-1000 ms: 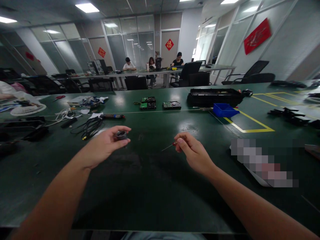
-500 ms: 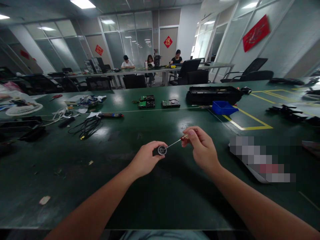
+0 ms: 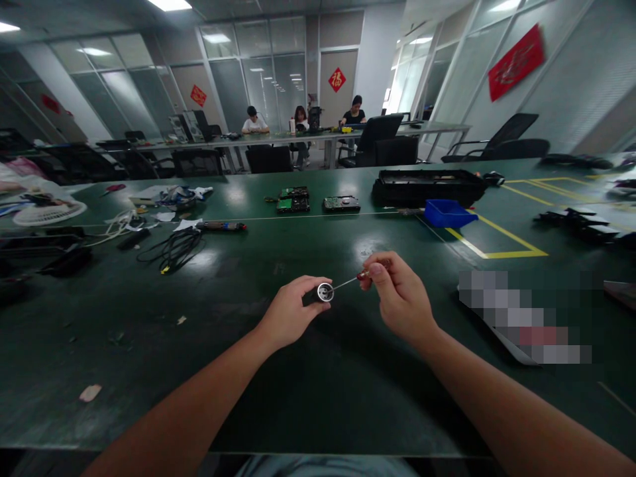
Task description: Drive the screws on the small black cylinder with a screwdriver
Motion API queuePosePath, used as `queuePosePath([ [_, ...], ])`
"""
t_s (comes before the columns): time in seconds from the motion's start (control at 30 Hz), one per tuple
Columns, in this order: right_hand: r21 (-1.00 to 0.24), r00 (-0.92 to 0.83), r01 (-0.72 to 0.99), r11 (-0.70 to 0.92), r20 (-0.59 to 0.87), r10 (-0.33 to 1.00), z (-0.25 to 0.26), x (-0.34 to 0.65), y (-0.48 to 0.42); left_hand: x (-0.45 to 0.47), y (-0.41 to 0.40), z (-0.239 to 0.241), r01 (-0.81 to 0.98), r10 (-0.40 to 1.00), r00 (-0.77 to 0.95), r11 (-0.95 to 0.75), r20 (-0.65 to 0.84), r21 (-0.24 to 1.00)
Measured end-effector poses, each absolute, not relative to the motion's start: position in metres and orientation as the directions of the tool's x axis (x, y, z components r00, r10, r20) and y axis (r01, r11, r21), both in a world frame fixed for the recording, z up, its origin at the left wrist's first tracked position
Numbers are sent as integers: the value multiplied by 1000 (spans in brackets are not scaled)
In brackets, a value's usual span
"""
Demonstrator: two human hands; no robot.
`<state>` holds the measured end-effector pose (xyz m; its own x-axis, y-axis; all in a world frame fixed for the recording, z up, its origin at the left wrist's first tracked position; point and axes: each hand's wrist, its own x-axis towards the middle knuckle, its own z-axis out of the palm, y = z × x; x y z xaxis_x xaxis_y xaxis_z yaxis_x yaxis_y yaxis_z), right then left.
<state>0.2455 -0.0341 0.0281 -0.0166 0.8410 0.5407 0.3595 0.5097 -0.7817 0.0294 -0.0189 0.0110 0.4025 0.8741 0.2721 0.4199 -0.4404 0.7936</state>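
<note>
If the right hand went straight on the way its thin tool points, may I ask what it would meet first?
Most likely the round part in the left hand: the thin tool appears to reach its opening, though depth is unclear.

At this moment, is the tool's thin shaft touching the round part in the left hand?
Cannot tell: in the head view, the thin shaft meets the outline of the round part, but depth is unclear.
</note>
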Motion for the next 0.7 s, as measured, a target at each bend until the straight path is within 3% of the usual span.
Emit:
queuePosePath([
  [0.5, -800, 14, 367, 475, 515, 857, 31, 243, -33, 30, -20, 13, 430, 866, 418, -455, 274, 780],
  [0.7, -738, 36, 501, 452, 540, 841, 37, 243, -36, 30, -19, 14, 438, 874, 402, -447, 275, 780],
])
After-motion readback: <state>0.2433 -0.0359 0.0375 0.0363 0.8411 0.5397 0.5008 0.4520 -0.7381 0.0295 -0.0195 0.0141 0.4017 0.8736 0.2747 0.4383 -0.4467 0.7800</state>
